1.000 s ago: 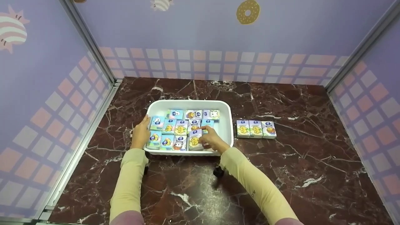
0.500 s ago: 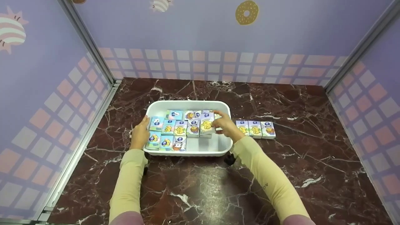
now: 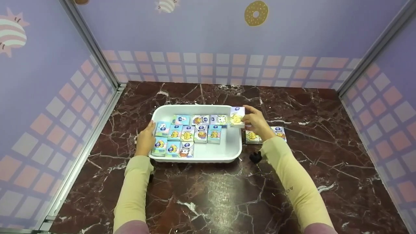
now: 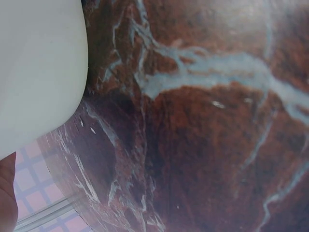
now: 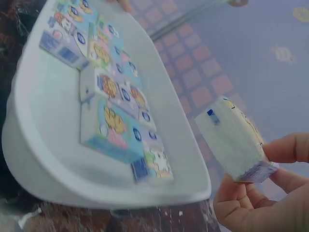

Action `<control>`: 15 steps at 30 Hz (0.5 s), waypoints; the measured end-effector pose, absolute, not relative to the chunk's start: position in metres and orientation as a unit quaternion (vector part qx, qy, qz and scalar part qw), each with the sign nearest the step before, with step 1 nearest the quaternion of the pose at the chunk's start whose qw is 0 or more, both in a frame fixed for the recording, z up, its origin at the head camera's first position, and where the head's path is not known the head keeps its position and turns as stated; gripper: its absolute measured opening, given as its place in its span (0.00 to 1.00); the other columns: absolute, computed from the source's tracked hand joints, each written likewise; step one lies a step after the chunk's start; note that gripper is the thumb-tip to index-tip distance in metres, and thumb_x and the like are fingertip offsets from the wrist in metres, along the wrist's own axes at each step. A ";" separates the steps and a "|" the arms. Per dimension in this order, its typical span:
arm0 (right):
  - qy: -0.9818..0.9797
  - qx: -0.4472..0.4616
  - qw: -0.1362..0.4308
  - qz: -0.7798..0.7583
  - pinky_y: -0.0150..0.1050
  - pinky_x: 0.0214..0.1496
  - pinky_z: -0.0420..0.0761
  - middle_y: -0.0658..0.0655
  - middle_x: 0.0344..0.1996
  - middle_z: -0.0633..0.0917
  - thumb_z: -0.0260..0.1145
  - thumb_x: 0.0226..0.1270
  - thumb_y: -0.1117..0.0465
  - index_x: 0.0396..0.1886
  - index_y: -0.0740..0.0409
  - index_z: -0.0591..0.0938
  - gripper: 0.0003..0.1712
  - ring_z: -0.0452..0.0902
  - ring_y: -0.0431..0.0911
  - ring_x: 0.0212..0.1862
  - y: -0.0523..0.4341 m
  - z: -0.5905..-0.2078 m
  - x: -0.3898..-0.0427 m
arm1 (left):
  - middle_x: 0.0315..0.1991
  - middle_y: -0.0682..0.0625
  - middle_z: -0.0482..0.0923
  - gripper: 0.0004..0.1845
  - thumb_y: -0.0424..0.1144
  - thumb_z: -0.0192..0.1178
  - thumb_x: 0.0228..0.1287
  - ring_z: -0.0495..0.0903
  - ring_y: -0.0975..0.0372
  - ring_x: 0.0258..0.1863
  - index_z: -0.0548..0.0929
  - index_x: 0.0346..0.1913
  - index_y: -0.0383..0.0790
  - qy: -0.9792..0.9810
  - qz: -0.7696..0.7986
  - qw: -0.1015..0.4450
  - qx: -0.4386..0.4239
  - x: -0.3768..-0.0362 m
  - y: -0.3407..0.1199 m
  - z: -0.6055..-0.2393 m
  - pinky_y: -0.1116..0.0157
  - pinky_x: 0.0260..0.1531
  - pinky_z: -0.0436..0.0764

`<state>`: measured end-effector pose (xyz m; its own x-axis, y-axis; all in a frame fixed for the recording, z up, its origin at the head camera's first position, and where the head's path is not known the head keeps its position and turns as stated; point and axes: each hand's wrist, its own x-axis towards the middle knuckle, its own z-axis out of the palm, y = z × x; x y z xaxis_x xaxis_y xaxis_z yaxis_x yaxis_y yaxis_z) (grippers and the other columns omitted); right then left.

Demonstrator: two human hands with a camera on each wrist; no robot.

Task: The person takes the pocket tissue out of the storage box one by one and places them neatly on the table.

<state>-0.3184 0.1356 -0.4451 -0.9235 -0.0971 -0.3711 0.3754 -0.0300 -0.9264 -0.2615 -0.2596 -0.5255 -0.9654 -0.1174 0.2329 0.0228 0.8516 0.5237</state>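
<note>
presently one tissue pack is held pinched in the right hand above the right rim of the white tray. three packs are laid on the worktop; about a dozen remain inside. the tray's left edge is steadied by the left hand, fingers relaxed.

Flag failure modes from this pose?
1. The right hand pinches the tissue pack only at one end, in the air over the tray rim; a loose grip could drop it.
2. The forearm hides part of the row of packs on the table, so setting down may knock them.
</note>
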 end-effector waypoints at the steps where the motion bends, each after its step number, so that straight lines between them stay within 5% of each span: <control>1: 0.672 0.107 0.164 -0.714 0.33 0.23 0.70 0.49 0.13 0.70 0.50 0.48 0.77 0.64 0.50 0.63 0.40 0.65 0.39 0.16 0.140 -0.446 -0.320 | 0.62 0.41 0.62 0.27 0.20 0.43 0.52 0.77 0.44 0.41 0.68 0.59 0.30 -0.953 -0.273 0.128 0.026 -0.262 -0.260 -0.526 0.50 0.45 0.73; 15: 0.655 0.187 0.089 -0.727 0.28 0.20 0.69 0.48 0.16 0.73 0.48 0.52 0.76 0.65 0.60 0.60 0.36 0.66 0.36 0.16 0.209 -0.467 -0.327 | 0.63 0.41 0.62 0.27 0.20 0.44 0.52 0.70 0.43 0.52 0.68 0.59 0.30 -0.953 -0.276 0.124 0.027 -0.262 -0.260 -0.526 0.50 0.51 0.70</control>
<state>-0.3270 0.2087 -0.4674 -0.9144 0.1161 -0.3879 0.3736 -0.1276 -0.9188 -0.2620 -0.2600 -0.5265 -0.9678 -0.1192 0.2219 0.0180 0.8459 0.5330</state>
